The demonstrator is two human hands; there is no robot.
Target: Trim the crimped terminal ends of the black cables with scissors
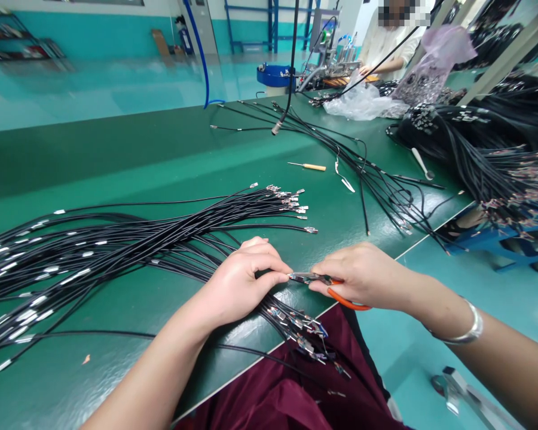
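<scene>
My right hand (363, 275) is closed around orange-handled pliers (347, 300), whose metal jaws point left. At the jaw tips, my left hand (246, 278) pinches the end of a black cable, most of which my fingers hide. Below my hands, a bundle of cable ends with small metal connectors (300, 328) hangs over the table's front edge, above my lap. Just behind my left hand lies another bundle of black cables (197, 221), with metal connectors at its right end and white labels on its left part.
On the green table (116, 137) lie a yellow-handled pick (314, 168), a white-handled tool (422, 164) and loose black cables (341, 149). A hanging cable (291, 65) ends above the table. Thick cable piles (466, 137) fill the right side. A co-worker (392, 48) is behind.
</scene>
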